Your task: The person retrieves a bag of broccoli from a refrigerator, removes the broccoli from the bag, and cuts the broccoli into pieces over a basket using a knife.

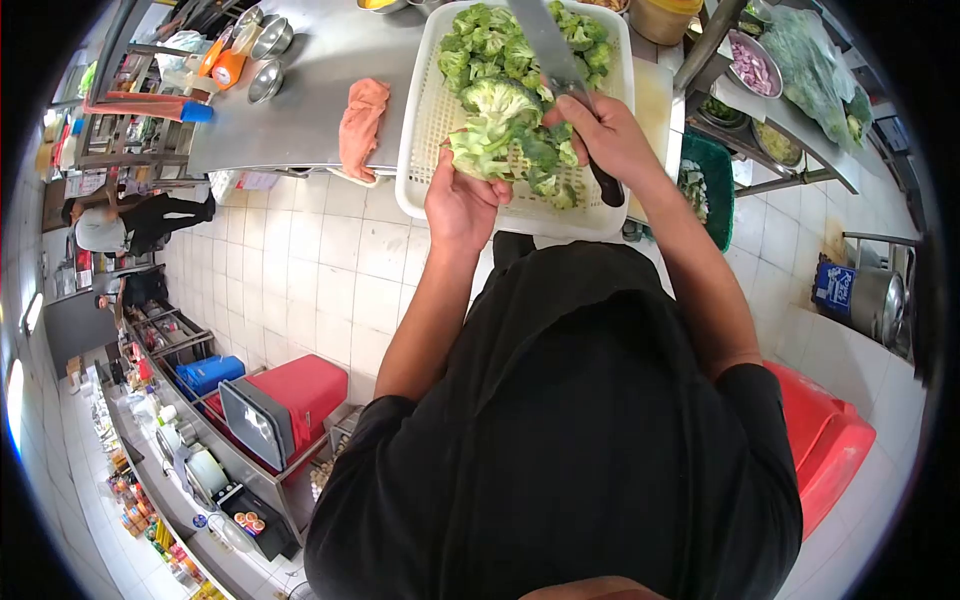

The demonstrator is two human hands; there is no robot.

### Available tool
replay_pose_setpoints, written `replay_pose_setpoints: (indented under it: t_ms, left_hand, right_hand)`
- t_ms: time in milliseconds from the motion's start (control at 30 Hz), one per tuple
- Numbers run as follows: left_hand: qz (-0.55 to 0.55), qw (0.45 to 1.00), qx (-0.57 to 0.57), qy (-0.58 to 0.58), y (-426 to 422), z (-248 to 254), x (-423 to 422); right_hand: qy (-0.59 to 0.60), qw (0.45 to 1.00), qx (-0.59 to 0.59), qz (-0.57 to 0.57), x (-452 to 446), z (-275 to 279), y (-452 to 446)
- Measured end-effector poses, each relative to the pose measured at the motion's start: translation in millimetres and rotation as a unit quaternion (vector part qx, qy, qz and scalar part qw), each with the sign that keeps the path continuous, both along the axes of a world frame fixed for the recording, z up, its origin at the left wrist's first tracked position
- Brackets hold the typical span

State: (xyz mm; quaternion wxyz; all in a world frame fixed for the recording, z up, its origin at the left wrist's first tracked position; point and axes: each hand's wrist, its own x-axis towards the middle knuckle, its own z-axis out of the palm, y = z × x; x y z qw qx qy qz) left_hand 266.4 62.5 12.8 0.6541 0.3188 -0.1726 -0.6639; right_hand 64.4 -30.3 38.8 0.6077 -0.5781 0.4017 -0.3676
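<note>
My left hand (462, 210) is closed around the cut stem side of a broccoli head (492, 118), holding it over a white perforated basket (410, 165). In my right hand (615, 142) is a large knife (550, 48); its dark handle passes under my palm and its broad blade points away from me. The fingertips of that hand are close to the right side of the broccoli, and whether they touch it I cannot tell. Cut broccoli florets (480, 45) fill the far part of the basket, with a few nearer pieces under my hands.
An orange cloth (363, 125) lies on the steel table (315, 120) to the left, beyond it metal bowls (266, 82) and an orange scale (228, 70). At right are a bowl of chopped onion (752, 65) and a green crate (715, 210). Another person (105, 230) stands far left.
</note>
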Motion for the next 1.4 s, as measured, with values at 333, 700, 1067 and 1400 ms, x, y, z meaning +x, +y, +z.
replay_pose_setpoints:
  t_ms: [333, 700, 1067, 1400]
  left_hand:
    - [-0.014, 0.989, 0.03, 0.143, 9.7, 4.7, -1.9]
    - [0.046, 0.996, 0.048, 0.056, 5.3, 5.6, -10.3]
    - [0.047, 0.998, 0.031, 0.0, 7.2, 13.3, -10.5]
    - [0.078, 0.994, 0.078, 0.005, 4.8, 4.2, -2.2]
  right_hand:
    - [0.117, 0.984, -0.132, 0.034, 8.5, 4.8, 11.9]
    - [0.165, 0.978, -0.125, -0.016, 21.5, 15.1, 49.3]
    - [0.182, 0.977, -0.11, 0.032, 28.6, 22.1, 49.7]
    - [0.114, 0.988, -0.096, 0.026, 48.1, 0.3, 43.0]
